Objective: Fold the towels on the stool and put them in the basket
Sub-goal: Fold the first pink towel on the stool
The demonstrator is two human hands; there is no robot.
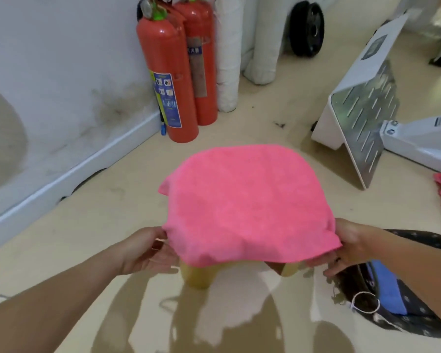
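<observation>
Beige floor surrounds the stool (196, 276); over it a soft, limp pink towel (245, 202), left hand (148, 250) and right hand (349, 247) pinching its near corners.

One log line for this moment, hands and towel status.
left hand: pinching near-left corner | right hand: pinching near-right corner | pink towel: spread flat over stool, unfolded | basket: holds blue cloth
</observation>
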